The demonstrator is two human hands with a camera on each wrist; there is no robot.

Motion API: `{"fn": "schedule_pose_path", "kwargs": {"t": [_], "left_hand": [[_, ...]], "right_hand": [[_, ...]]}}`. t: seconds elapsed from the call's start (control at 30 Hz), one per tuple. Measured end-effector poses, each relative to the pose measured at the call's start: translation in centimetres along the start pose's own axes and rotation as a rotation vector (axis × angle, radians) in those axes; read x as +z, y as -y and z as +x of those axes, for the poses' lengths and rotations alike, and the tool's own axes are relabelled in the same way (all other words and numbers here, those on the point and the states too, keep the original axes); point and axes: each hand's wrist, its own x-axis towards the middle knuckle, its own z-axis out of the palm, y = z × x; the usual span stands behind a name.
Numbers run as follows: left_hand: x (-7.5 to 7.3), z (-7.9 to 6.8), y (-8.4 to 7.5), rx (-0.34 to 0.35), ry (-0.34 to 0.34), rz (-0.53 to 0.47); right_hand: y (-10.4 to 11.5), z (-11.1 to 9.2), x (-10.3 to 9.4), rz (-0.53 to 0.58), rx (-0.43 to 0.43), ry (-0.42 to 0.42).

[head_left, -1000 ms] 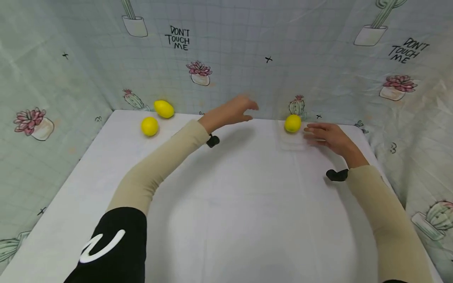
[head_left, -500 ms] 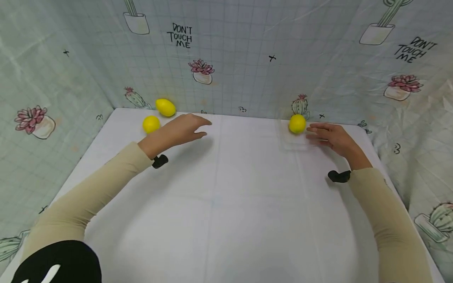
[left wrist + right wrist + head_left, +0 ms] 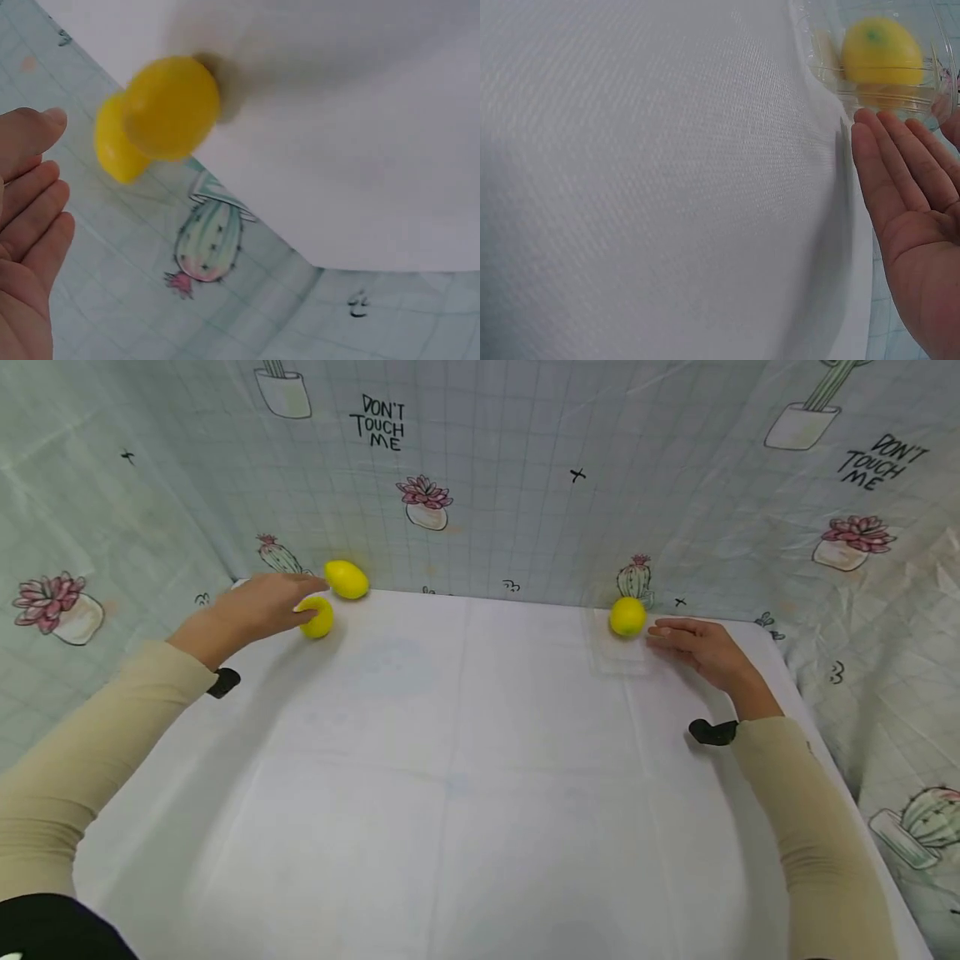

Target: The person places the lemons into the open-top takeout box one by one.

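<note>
There were two hands: two lemons [image 3: 322, 625] [image 3: 347, 578] lay by the left hand [image 3: 253, 608], and one clear box [image 3: 617, 663] with one lemon [image 3: 627, 617] sat just beside the right hand [image 3: 699, 650]. Both hands were over one table [image 3: 525, 743], with two sleeves [image 3: 97, 743] [image 3: 813, 827] and two black wrist pieces [image 3: 223, 682] [image 3: 712, 732] behind them. Beyond and beside the hands, one cloth [image 3: 487, 527] bore three pink succulents [image 3: 424, 493] [image 3: 859, 535] [image 3: 48, 603].

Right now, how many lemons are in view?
3: the near lemon by the left hand, the far lemon just beyond it, and the third lemon in the clear container by the right hand.
</note>
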Motion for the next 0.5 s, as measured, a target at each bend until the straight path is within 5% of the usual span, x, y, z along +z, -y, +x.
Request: {"fn": "schedule_pose_path", "kwargs": {"t": [0.3, 0.5], "left_hand": [[1.3, -1.7, 5.0, 0.164, -0.010, 0.109], [1.9, -1.1, 6.6, 0.258, -0.053, 0.023]], "right_hand": [[-0.2, 0.3, -0.1, 0.048, -0.005, 0.000], [-0.1, 0.2, 0.0, 0.038, -0.013, -0.016]]}}
